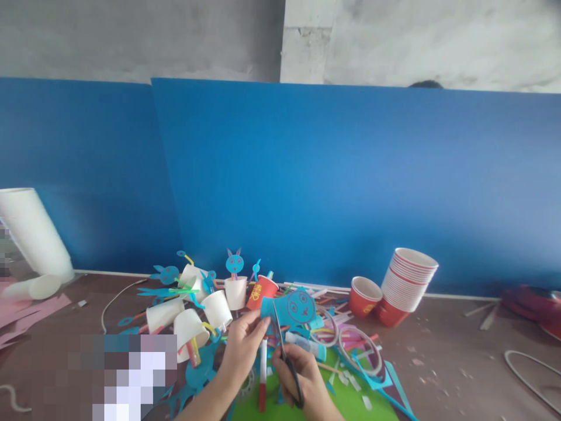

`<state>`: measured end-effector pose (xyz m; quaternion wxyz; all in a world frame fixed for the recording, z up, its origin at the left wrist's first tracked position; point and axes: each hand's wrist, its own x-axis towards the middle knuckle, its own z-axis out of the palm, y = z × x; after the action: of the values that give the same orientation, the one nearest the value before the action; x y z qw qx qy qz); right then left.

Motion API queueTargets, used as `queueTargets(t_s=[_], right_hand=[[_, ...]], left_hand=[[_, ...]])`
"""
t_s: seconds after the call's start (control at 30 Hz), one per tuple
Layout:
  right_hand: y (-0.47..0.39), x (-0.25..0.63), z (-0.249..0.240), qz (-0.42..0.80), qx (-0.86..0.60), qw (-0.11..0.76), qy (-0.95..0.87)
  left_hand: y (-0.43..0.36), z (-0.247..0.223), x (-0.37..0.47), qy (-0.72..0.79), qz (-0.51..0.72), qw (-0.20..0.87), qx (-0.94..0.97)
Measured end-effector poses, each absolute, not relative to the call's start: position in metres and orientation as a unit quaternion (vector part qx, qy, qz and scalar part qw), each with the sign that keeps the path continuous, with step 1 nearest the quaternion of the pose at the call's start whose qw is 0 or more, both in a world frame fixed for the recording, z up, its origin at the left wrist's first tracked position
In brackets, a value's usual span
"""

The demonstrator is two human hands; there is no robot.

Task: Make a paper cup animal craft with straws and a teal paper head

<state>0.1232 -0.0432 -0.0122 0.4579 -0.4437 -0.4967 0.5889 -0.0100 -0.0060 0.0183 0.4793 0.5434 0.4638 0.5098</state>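
I see my left hand (241, 345) near the front edge of the table (460, 351), and its fingers pinch the left side of a blue paper cutout (294, 308) that has a drawn face on it. My right hand (302, 374) is just beside it, closed around the handles of black scissors (287, 356), and the blades point up into the lower edge of the cutout. I cannot tell how wide the blades stand. In my judgement the cutting is well advanced: the round head with the face is already shaped, but some blue paper on the left part is not yet trimmed. Behind my hands, toward the back edge of the table, stand several white paper cups (205, 310) turned upside down, some with blue animal heads and coloured strips on them, so I judge that several figures are already finished. A red cup (262, 291) stands among them. On the right, near the blue board (350, 175), I see a leaning stack of red cups (405, 286) and 1 single red cup beside it, which I take as cups not used yet. A green sheet (350, 403) lies under my hands, with a red and white marker (262, 374) and many paper scraps around.
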Motion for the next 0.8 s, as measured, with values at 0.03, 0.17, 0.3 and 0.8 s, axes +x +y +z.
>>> queueTargets(t_s=[0.03, 0.17, 0.3, 0.8], right_hand=[[-0.043, 0.123, -0.013, 0.589, -0.444, 0.457, -0.498], [-0.042, 0.124, -0.016, 0.587, -0.449, 0.456, -0.496], [-0.042, 0.125, -0.017, 0.589, -0.449, 0.457, -0.493], [-0.039, 0.129, -0.018, 0.565, -0.457, 0.442, -0.526]], left_hand=[[-0.006, 0.018, -0.01, 0.468, 0.509, 0.477, 0.543], [-0.005, 0.018, -0.011, 0.476, 0.5, 0.481, 0.541], [-0.004, 0.019, -0.012, 0.471, 0.493, 0.495, 0.539], [-0.003, 0.031, -0.018, 0.434, 0.48, 0.513, 0.564]])
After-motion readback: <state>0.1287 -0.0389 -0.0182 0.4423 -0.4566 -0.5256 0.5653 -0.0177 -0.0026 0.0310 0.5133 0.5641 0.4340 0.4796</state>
